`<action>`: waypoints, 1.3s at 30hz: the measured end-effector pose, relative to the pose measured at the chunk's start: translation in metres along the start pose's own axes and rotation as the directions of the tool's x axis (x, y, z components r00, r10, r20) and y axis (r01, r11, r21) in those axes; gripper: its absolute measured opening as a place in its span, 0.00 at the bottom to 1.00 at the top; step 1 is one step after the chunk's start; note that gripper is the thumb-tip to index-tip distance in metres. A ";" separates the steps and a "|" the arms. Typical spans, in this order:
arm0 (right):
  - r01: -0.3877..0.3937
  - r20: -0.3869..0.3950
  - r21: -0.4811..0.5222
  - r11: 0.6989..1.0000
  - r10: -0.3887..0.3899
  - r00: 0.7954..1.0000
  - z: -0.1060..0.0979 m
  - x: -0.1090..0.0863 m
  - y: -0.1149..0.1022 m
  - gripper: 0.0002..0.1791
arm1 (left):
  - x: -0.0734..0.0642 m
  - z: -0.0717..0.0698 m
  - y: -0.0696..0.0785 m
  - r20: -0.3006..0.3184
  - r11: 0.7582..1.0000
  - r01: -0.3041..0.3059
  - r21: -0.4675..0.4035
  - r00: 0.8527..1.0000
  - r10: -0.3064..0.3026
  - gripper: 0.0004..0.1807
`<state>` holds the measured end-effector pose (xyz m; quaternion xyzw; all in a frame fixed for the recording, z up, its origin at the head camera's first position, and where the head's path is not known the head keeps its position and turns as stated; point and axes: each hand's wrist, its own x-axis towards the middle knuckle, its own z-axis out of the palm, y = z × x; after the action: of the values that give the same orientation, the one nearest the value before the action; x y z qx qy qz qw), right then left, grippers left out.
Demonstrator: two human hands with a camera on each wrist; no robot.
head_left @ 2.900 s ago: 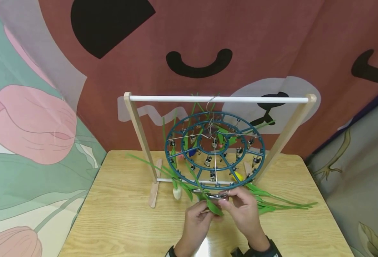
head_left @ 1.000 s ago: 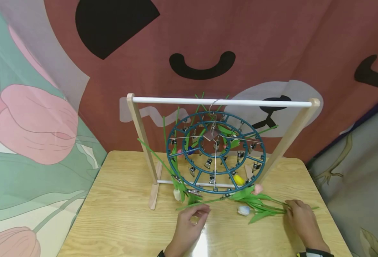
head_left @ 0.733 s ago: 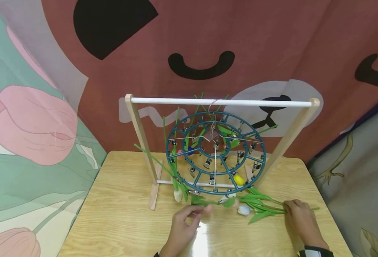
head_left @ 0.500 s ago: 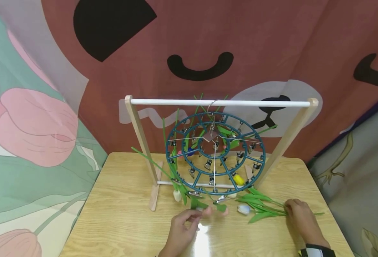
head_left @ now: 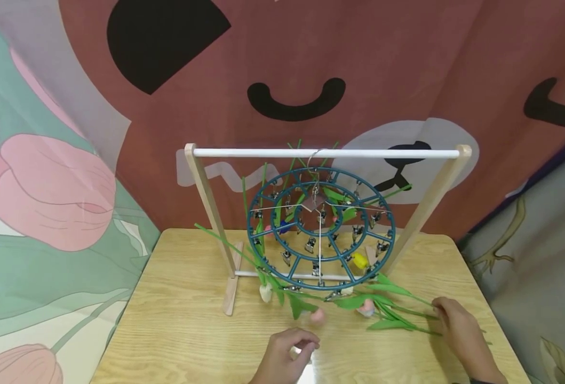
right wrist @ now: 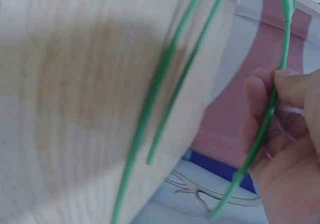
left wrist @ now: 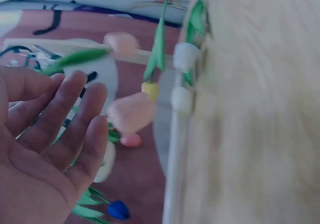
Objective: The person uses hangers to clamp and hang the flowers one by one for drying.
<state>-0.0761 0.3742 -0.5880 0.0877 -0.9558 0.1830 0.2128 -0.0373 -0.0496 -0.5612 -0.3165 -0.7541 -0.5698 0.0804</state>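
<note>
My right hand (head_left: 461,332) pinches the green stem (right wrist: 272,100) of a yellow tulip between thumb and fingers, at the table's right side. Its yellow bloom (head_left: 359,260) shows behind the front right of the round blue clip hanger (head_left: 321,288). Two other stems (right wrist: 167,64) lie on the table beside that hand. My left hand (head_left: 286,353) holds nothing, its fingers loosely bent, in front of the hanger. Just beyond it dangles a pink tulip (head_left: 317,317), blurred in the left wrist view. A second pink tulip (head_left: 366,306) hangs farther right, overlapping a pale blue bloom.
A wooden stand (head_left: 204,205) with a white top rod (head_left: 263,152) carries the hanger. Several metal clips (head_left: 310,245) hang from the rings. A white tulip (head_left: 265,292) and a blue one (head_left: 284,227) hang at the left. A printed cloth (head_left: 205,106) backs the table (head_left: 181,320).
Both hands first worked at a clip at the hanger's front. The right hand then went to the stems at right and now lifts one. The left hand has let go of the pink tulip and drawn back.
</note>
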 end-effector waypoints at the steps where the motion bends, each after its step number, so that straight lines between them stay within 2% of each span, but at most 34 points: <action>1: 0.014 -0.017 -0.002 1.000 -0.014 1.000 -0.003 0.001 -0.001 0.16 | 0.002 -0.001 0.003 0.016 1.000 -0.008 0.005 1.000 0.008 0.07; 6: 0.032 -0.085 -0.023 0.999 -0.034 0.996 -0.022 0.004 -0.007 0.17 | 0.010 -0.004 0.019 0.079 0.999 -0.039 0.012 0.996 0.038 0.06; 10: 0.033 -0.129 -0.023 0.999 -0.036 0.991 -0.038 0.005 -0.017 0.16 | 0.014 -0.006 0.033 0.100 0.999 -0.035 -0.040 0.994 0.039 0.06; 13: 0.059 -0.170 -0.046 0.997 -0.066 0.983 -0.048 0.005 -0.027 0.13 | 0.019 -0.007 0.043 0.095 0.994 -0.099 -0.041 0.990 0.102 0.07; 14: 0.073 -0.178 -0.061 0.995 -0.083 0.981 -0.051 0.004 -0.030 0.07 | 0.022 -0.007 0.046 0.095 0.992 -0.115 -0.044 0.988 0.119 0.07; 15: 0.083 -0.184 -0.082 0.993 -0.097 0.978 -0.055 0.004 -0.034 0.04 | 0.024 -0.007 0.049 0.096 0.989 -0.146 -0.032 0.984 0.149 0.08; 17: 0.111 -0.201 -0.121 0.986 -0.134 0.970 -0.062 0.004 -0.040 0.18 | 0.028 -0.006 0.055 0.097 0.978 -0.209 -0.006 0.973 0.209 0.09; 20: 0.141 -0.234 -0.151 0.978 -0.174 0.956 -0.074 0.007 -0.049 0.38 | 0.034 -0.005 0.063 0.099 0.967 -0.253 0.017 0.963 0.251 0.12; 23: 0.158 -0.282 -0.135 0.978 -0.190 0.940 -0.085 0.009 -0.057 0.37 | 0.038 -0.005 0.068 0.087 0.954 -0.296 0.058 0.953 0.290 0.15; 26: 0.176 -0.312 -0.103 0.979 -0.200 0.929 -0.095 0.011 -0.065 0.35 | 0.038 -0.007 0.072 0.073 0.947 -0.305 0.098 0.951 0.299 0.16; 31: 0.230 -0.291 -0.023 0.973 -0.226 0.930 -0.112 0.011 -0.071 0.35 | 0.036 -0.012 0.076 0.050 0.949 -0.288 0.125 0.957 0.284 0.16; 34: 0.240 -0.248 0.045 0.970 -0.222 0.943 -0.122 0.010 -0.070 0.34 | 0.037 -0.016 0.076 0.029 0.948 -0.292 0.125 0.956 0.290 0.16; 39: 0.203 -0.145 0.136 0.970 -0.183 0.972 -0.131 0.007 -0.074 0.09 | 0.042 -0.024 0.076 -0.030 0.923 -0.349 0.159 0.933 0.358 0.16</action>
<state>-0.0153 0.3563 -0.4509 0.1838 -0.9101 0.2383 0.2850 -0.0326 -0.0437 -0.4715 -0.4235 -0.7229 -0.4962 0.2275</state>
